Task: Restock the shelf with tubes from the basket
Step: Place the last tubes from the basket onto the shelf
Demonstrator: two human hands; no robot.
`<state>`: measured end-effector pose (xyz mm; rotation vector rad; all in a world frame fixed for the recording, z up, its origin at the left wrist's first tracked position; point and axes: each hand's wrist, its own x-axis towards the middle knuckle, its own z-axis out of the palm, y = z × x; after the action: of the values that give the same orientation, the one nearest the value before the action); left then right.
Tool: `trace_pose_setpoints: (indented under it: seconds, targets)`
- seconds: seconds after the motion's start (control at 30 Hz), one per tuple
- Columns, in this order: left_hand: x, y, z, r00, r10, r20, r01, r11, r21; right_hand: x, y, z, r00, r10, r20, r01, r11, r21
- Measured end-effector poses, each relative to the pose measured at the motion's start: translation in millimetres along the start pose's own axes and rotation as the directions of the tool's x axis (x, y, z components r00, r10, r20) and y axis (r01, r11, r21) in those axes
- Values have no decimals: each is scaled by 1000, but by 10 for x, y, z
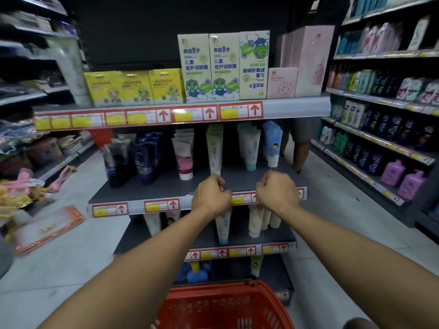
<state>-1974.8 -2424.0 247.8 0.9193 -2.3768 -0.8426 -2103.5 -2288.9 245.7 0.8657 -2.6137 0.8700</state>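
Observation:
Both my arms reach out to the middle shelf (152,188) of a narrow end rack. My left hand (210,195) and my right hand (276,193) are closed into fists at the shelf's front edge, with nothing visible in either. Behind them stand rows of tubes: a pink and white tube (184,157), a pale green tube (214,148), a teal-capped tube (250,148) and a blue tube (272,143). Dark tubes (133,160) stand at the left. The red basket (223,305) sits at the bottom, below my arms; its inside looks empty where visible.
Boxed products (209,67) fill the top shelf. More tubes (259,219) stand on the shelf below. Long shelves of bottles (380,129) line the right aisle, packaged goods (35,148) the left. A person's legs (300,148) show behind the rack.

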Motion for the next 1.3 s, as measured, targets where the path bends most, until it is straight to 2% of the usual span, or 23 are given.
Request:
trace_pose_setpoints:
  seconds: [0.47,0.7,0.8,1.03,1.1,1.3]
  targets:
    - [-746,-1068,-350,989,-147,3,147,989,-8,-969,-785,696,983,-76,167,70,997,38]
    - [-993,-1629,-114,966,-249,69,248,968,24,-1383,-671,1247,950,-124,287,123,992,19]
    - [-1079,-1891,75,949,-302,88,301,953,29,-1553,-528,1495,936,-84,342,94,996,-13]
    - [-1330,-2580,688,873,-438,216,432,899,76,-2045,-18,2171,848,0,531,3,1000,-4]
    - [-1391,-2753,869,843,-477,248,470,878,93,-2184,131,2344,814,63,578,-47,998,-43]
    - [-1637,-3333,1400,696,-626,351,610,774,171,-2661,608,2850,639,230,734,-184,972,-144]
